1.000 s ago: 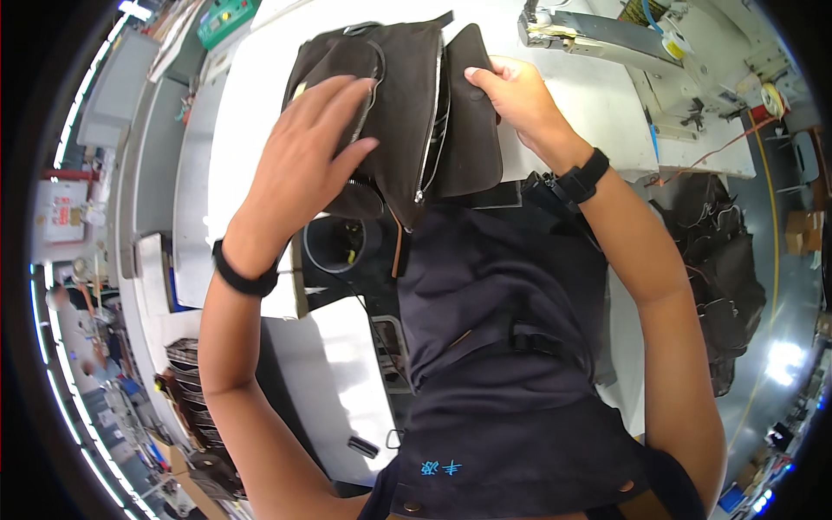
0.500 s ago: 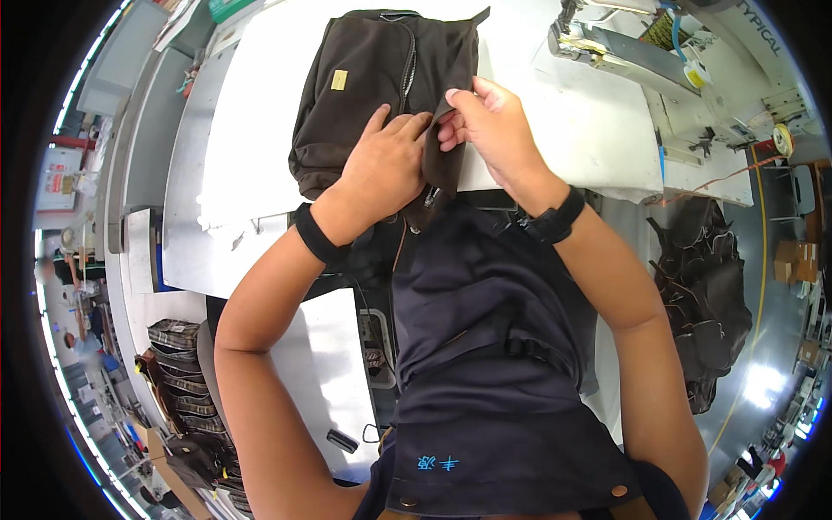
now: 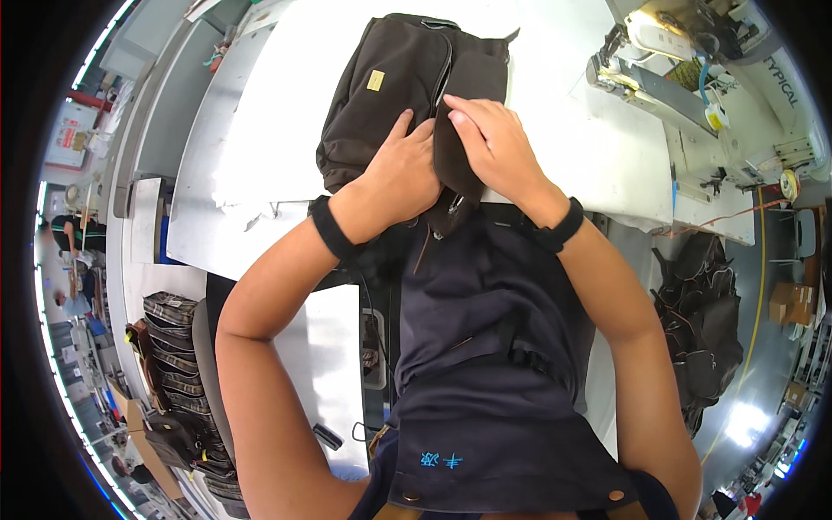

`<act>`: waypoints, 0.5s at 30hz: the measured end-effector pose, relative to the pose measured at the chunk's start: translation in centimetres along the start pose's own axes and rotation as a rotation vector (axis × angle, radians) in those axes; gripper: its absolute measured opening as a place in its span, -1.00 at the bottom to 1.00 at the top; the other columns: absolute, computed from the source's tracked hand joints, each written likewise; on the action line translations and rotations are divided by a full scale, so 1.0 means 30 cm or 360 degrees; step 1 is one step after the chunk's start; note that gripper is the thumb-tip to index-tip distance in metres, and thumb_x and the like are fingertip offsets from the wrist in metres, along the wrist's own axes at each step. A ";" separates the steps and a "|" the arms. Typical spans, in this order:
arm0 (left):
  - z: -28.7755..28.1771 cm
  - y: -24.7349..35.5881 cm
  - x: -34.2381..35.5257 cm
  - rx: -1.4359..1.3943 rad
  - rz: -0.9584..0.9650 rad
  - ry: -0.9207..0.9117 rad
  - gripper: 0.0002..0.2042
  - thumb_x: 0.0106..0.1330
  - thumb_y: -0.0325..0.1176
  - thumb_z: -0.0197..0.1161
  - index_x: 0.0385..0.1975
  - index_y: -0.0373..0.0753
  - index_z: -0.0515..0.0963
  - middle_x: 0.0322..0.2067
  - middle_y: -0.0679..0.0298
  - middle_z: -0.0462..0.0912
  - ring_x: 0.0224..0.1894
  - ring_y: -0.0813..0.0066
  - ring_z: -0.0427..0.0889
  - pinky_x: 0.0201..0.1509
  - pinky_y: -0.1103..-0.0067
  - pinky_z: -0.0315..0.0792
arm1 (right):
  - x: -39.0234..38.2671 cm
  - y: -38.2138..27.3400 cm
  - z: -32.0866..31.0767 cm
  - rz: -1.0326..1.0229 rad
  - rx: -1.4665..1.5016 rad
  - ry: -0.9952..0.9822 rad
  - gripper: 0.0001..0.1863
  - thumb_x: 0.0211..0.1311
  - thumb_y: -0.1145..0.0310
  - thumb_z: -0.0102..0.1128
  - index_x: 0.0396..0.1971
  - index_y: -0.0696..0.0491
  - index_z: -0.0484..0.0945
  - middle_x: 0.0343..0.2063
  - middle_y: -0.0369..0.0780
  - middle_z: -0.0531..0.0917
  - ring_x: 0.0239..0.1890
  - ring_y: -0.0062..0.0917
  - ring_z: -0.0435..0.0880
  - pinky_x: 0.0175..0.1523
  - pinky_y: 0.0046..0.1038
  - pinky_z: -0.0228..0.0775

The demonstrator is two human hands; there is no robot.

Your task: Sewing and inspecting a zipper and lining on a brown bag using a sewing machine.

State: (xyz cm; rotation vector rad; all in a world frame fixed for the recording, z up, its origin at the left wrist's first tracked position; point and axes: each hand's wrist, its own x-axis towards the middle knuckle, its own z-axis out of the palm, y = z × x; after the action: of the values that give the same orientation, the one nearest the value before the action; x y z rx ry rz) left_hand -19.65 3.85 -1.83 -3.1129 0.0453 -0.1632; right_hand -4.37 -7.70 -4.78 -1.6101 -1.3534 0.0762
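Observation:
A dark brown fabric bag with a small pale yellow label lies on the white table, its long zipper running along one side. My left hand rests on the bag's lower part, one finger stretched over the fabric. The other fingertips of that hand go behind a raised side panel, where they are hidden. On the panel's other side, my right hand is closed on its upper edge, fingers bent over it. A metal zipper end hangs at the table's front edge, near my apron.
A sewing machine stands at the right of the white table. Dark bags hang in a pile at lower right. A stack of plaid-trimmed pieces sits at lower left. Other people are far off at the left.
The view has shifted, so the bag appears farther right. My right hand has turned from a pinch to fingers laid over the panel. My left fingertips have slipped behind the panel.

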 end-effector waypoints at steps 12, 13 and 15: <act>-0.173 -0.210 -0.088 0.0001 -0.0902 0.0628 -0.31 0.33 -0.17 0.42 0.35 -0.42 0.33 0.16 -0.19 0.56 0.20 -0.13 0.57 0.34 0.25 0.41 | -0.072 0.074 0.030 -0.0247 -0.0200 -0.0443 -0.57 0.47 0.37 0.00 0.28 0.12 0.48 0.32 -0.15 0.52 0.48 -0.23 0.31 0.59 0.13 -0.21; -0.157 -0.226 -0.080 0.0024 -0.0853 0.0657 -0.31 0.33 -0.17 0.42 0.35 -0.42 0.33 0.16 -0.19 0.56 0.20 -0.13 0.57 0.34 0.25 0.41 | -0.064 0.071 0.040 -0.0293 -0.0315 -0.0465 -0.56 0.47 0.36 0.00 0.28 0.14 0.48 0.32 -0.14 0.52 0.48 -0.23 0.31 0.59 0.13 -0.20; -0.131 -0.250 -0.069 -0.1149 -0.0906 0.0252 -0.22 0.30 -0.16 0.45 0.37 -0.52 0.26 0.20 -0.20 0.53 0.27 -0.01 0.54 0.36 0.33 0.39 | -0.057 0.063 0.060 -0.0380 -0.0444 -0.0447 -0.56 0.47 0.34 -0.01 0.26 0.16 0.47 0.30 -0.13 0.52 0.48 -0.23 0.31 0.58 0.14 -0.19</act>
State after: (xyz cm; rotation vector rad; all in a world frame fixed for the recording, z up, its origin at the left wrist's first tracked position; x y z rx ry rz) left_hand -21.93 11.31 2.05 -3.6964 -0.9985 -0.5005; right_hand -4.71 -7.68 -7.87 -1.6980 -1.8312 -0.0337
